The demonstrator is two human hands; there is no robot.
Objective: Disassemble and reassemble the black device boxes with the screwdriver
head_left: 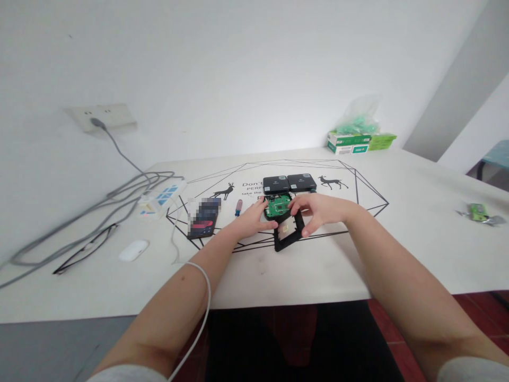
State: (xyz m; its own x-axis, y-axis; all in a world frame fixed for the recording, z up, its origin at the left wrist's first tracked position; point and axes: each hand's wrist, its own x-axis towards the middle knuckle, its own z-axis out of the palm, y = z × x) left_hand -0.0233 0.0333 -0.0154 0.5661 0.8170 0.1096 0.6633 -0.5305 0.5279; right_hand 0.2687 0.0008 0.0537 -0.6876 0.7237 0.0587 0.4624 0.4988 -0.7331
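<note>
A green circuit board lies in front of me, overlapping the upper edge of an opened black plastic case. A light, metallic-looking patch shows inside the case, which sits at an angle. My left hand has its fingertips at the board's left edge, its thumb by the case's upper left corner. From the right, my right hand reaches in, index finger at the board's right edge and thumb on the case's right side. Its fingers cover the case's upper right part. Just behind the board are two closed black boxes, side by side.
Left of my hands are a screwdriver and a phone. Farther left lie a white mouse, glasses, a power strip and grey cables. A white cable crosses my left forearm. Green-white cartons stand back right.
</note>
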